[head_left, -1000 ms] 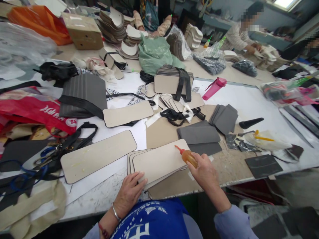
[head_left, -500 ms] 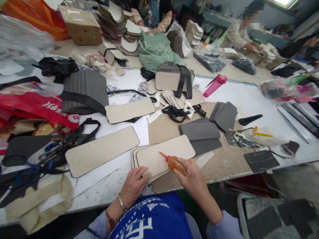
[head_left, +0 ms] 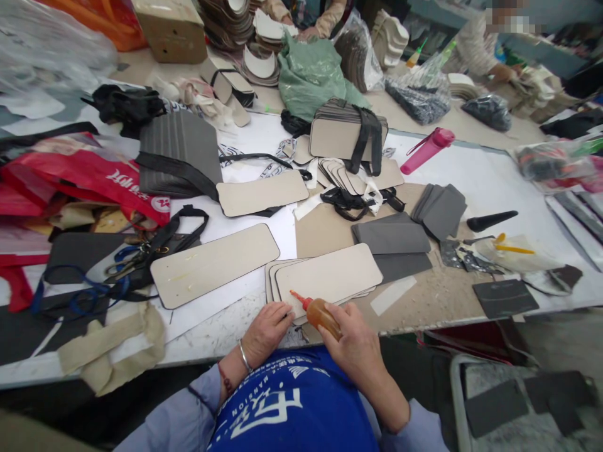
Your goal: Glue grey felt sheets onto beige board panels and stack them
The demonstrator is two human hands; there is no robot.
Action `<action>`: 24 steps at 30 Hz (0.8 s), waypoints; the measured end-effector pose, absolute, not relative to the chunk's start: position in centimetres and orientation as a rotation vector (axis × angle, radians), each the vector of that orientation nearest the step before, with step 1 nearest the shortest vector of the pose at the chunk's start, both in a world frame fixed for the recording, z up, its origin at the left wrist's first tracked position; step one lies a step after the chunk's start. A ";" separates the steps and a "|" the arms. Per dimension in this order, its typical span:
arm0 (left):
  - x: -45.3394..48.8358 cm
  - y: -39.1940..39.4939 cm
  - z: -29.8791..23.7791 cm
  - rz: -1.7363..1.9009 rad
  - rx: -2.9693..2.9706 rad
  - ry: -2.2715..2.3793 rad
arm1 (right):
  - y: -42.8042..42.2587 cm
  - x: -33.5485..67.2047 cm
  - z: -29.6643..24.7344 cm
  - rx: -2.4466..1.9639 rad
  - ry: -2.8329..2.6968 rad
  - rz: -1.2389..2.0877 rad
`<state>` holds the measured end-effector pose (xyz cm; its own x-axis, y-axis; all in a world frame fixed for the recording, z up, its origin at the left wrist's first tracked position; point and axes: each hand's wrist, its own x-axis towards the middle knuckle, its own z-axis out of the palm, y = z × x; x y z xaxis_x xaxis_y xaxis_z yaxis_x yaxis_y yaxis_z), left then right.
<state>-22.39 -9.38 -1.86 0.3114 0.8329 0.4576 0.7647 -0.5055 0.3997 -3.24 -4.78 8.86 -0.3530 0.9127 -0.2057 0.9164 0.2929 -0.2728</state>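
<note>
My right hand (head_left: 351, 336) is wrapped round an amber glue bottle (head_left: 324, 317) with a red nozzle. The bottle is tilted, its tip just over the near left part of the top beige panel (head_left: 334, 273), which lies on a small fanned stack. At the stack's near left corner, my left hand (head_left: 267, 334) has its fingers bent together on the panel's edge; their undersides are hidden. Left of the stack lies a separate beige panel (head_left: 217, 263) with yellowish streaks and spots on it.
Dark grey sheets (head_left: 393, 242) lie behind the stack. Beyond are a strapped bundle of panels (head_left: 336, 138), a pink bottle (head_left: 428, 150) and a black-handled tool (head_left: 492, 221). Scissors and straps (head_left: 141, 260) clutter the left. Two people work across the table.
The bottle's tip has moved left and nearer to me across the top panel. My left hand's fingers, spread on the stack before, are now drawn together at its corner. The view has shifted.
</note>
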 end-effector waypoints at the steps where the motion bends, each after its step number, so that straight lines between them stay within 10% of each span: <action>1: -22.4 -9.4 -1.9 0.956 2.452 1.514 | -4.6 -2.9 8.9 1.797 2.510 -0.515; 24: -22.5 -9.6 -2.7 0.966 2.480 1.522 | 1.8 7.0 9.5 2.160 2.163 -0.048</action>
